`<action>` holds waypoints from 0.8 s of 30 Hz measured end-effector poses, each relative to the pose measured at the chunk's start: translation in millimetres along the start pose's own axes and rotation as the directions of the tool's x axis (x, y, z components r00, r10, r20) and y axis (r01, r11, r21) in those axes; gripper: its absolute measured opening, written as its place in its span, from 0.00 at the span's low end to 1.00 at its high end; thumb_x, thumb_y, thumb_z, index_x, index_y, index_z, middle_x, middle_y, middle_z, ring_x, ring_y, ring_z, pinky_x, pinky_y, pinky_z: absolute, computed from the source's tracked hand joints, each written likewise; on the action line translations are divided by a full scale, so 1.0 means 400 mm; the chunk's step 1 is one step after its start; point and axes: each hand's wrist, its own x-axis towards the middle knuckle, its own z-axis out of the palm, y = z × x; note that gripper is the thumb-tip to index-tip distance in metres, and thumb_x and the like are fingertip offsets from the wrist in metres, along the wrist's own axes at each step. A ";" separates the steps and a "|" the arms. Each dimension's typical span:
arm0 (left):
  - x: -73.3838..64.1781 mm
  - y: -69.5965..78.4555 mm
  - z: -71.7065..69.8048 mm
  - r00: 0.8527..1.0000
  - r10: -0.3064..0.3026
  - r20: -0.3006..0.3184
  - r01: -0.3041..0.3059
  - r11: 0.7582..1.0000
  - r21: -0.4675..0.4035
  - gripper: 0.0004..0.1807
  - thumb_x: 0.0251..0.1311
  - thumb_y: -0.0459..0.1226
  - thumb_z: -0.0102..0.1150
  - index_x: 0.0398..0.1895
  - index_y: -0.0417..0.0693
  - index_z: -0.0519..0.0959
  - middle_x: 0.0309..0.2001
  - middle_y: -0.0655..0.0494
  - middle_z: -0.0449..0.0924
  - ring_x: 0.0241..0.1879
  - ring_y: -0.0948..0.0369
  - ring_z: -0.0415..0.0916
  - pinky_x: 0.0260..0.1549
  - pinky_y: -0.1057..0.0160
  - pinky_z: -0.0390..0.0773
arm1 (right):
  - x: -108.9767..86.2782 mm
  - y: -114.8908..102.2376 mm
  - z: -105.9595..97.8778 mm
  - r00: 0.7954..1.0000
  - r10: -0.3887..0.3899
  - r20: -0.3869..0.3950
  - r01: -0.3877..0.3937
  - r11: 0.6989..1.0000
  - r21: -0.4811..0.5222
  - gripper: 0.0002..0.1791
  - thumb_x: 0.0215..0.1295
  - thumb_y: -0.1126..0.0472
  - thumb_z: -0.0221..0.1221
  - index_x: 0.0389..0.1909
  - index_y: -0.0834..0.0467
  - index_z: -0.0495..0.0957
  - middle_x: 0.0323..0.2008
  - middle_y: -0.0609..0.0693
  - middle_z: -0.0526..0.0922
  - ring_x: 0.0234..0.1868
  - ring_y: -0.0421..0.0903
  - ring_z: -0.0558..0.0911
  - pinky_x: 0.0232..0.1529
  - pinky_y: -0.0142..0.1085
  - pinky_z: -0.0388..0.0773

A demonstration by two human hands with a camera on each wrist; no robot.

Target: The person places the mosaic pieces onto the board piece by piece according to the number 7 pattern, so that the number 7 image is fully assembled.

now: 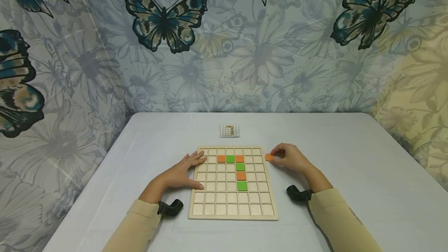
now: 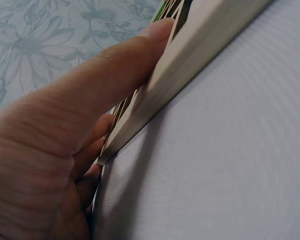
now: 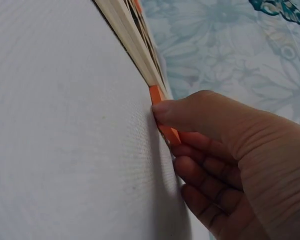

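Observation:
A wooden grid board (image 1: 210,217) lies on the table, with three orange tiles (image 1: 221,159) and three green tiles (image 1: 242,186) set in its cells. My left hand (image 1: 181,172) rests on the board's left edge, thumb and fingers spread apart. In the left wrist view, the thumb (image 2: 115,70) lies over the board's rim. Just beyond the right edge near the top, my right hand (image 1: 290,158) pinches another orange tile (image 1: 269,157). The right wrist view shows that tile (image 3: 167,131) between thumb and fingers, low over the white cloth.
Behind the board lies a small printed grid card (image 1: 229,130) with coloured squares. A white cloth covers the table (image 1: 105,189). Black wrist cameras (image 1: 170,208) sit on both forearms. Butterfly-patterned fabric (image 1: 259,49) hangs behind the table and along its left side.

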 end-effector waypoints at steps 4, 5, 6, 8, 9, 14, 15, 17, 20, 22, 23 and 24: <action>0.000 0.002 0.000 1.000 0.003 0.001 -0.003 1.000 -0.002 0.54 0.40 0.56 0.71 0.71 0.52 0.57 0.75 0.54 0.42 0.74 0.51 0.33 0.72 0.46 0.34 | 0.000 -0.003 -0.002 1.000 0.007 0.006 -0.007 1.000 -0.008 0.13 0.51 0.64 0.67 0.37 0.64 0.80 0.37 0.56 0.82 0.40 0.50 0.79 0.45 0.44 0.78; 0.000 0.002 0.000 1.000 0.004 0.002 -0.004 1.000 -0.002 0.53 0.41 0.56 0.71 0.71 0.52 0.57 0.75 0.54 0.42 0.74 0.51 0.34 0.72 0.46 0.34 | -0.001 -0.004 -0.003 1.000 0.003 0.007 -0.003 1.000 -0.015 0.13 0.51 0.64 0.67 0.37 0.64 0.80 0.37 0.56 0.82 0.40 0.50 0.79 0.44 0.44 0.78; 0.000 0.002 0.000 1.000 0.007 0.001 -0.007 1.000 -0.003 0.53 0.41 0.56 0.71 0.71 0.52 0.57 0.75 0.54 0.42 0.74 0.50 0.34 0.72 0.45 0.34 | -0.001 -0.006 -0.005 1.000 0.004 0.006 -0.004 1.000 -0.018 0.12 0.51 0.64 0.67 0.37 0.64 0.80 0.37 0.56 0.82 0.40 0.50 0.79 0.44 0.43 0.78; 0.000 0.003 -0.001 1.000 0.005 0.005 -0.005 1.000 -0.003 0.53 0.41 0.55 0.70 0.71 0.52 0.56 0.75 0.54 0.41 0.74 0.51 0.33 0.72 0.46 0.34 | -0.002 -0.010 -0.010 1.000 0.000 0.003 0.000 1.000 -0.025 0.12 0.51 0.64 0.66 0.37 0.64 0.80 0.37 0.56 0.82 0.39 0.50 0.79 0.43 0.44 0.78; 0.000 0.004 -0.002 1.000 0.007 0.004 -0.007 1.000 -0.002 0.53 0.41 0.55 0.70 0.71 0.52 0.56 0.75 0.54 0.41 0.74 0.51 0.33 0.72 0.46 0.34 | -0.003 -0.013 -0.012 1.000 -0.007 0.001 0.007 1.000 -0.031 0.12 0.51 0.65 0.66 0.37 0.64 0.80 0.37 0.56 0.82 0.39 0.50 0.79 0.43 0.44 0.78; 0.000 0.005 -0.005 1.000 0.016 -0.006 -0.016 1.000 -0.007 0.52 0.41 0.54 0.71 0.71 0.50 0.58 0.75 0.53 0.43 0.74 0.51 0.34 0.72 0.45 0.34 | -0.004 -0.029 -0.018 0.999 -0.032 0.020 0.032 0.999 -0.023 0.12 0.51 0.64 0.66 0.36 0.64 0.80 0.36 0.56 0.82 0.40 0.51 0.79 0.43 0.44 0.78; 0.001 0.006 -0.005 1.000 0.017 -0.009 -0.017 1.000 -0.008 0.52 0.41 0.54 0.72 0.71 0.50 0.58 0.75 0.52 0.43 0.74 0.51 0.34 0.72 0.45 0.34 | -0.004 -0.035 -0.018 0.999 -0.043 0.034 0.044 0.999 -0.016 0.12 0.51 0.64 0.67 0.36 0.64 0.80 0.36 0.56 0.82 0.41 0.51 0.79 0.44 0.44 0.78; 0.002 0.005 -0.005 1.000 0.017 -0.013 -0.017 1.000 -0.010 0.52 0.40 0.53 0.72 0.70 0.50 0.59 0.75 0.52 0.44 0.74 0.51 0.35 0.72 0.46 0.34 | -0.005 -0.047 -0.015 0.996 -0.068 0.060 0.069 0.998 -0.006 0.12 0.50 0.64 0.67 0.36 0.64 0.80 0.36 0.55 0.82 0.41 0.51 0.78 0.45 0.45 0.77; 0.002 0.005 -0.005 1.000 0.018 -0.015 -0.018 1.000 -0.011 0.52 0.40 0.53 0.72 0.70 0.49 0.59 0.75 0.52 0.44 0.74 0.51 0.35 0.72 0.45 0.34 | -0.008 -0.070 -0.008 0.990 -0.108 0.091 0.109 0.994 -0.011 0.12 0.50 0.64 0.67 0.35 0.64 0.79 0.35 0.54 0.81 0.40 0.49 0.77 0.44 0.44 0.76; 0.001 0.006 -0.006 1.000 0.018 -0.013 -0.018 1.000 -0.015 0.52 0.40 0.53 0.72 0.70 0.49 0.59 0.75 0.52 0.44 0.74 0.51 0.34 0.72 0.45 0.33 | -0.010 -0.083 -0.003 0.988 -0.118 0.102 0.120 0.993 -0.021 0.12 0.50 0.63 0.67 0.34 0.63 0.79 0.34 0.53 0.81 0.39 0.48 0.76 0.43 0.43 0.76; 0.000 0.007 -0.006 1.000 0.019 -0.013 -0.019 1.000 -0.015 0.52 0.40 0.53 0.72 0.70 0.49 0.59 0.75 0.52 0.44 0.74 0.51 0.34 0.72 0.45 0.33 | -0.011 -0.090 0.000 0.987 -0.121 0.108 0.125 0.992 -0.026 0.12 0.50 0.63 0.67 0.34 0.63 0.79 0.34 0.52 0.80 0.39 0.47 0.75 0.43 0.42 0.76; 0.000 0.008 -0.006 1.000 0.018 -0.013 -0.018 1.000 -0.016 0.52 0.40 0.53 0.72 0.70 0.49 0.59 0.75 0.52 0.44 0.74 0.51 0.34 0.72 0.45 0.33 | -0.012 -0.095 0.002 0.987 -0.119 0.112 0.123 0.992 -0.029 0.11 0.50 0.63 0.68 0.34 0.63 0.79 0.34 0.52 0.80 0.38 0.47 0.75 0.42 0.41 0.75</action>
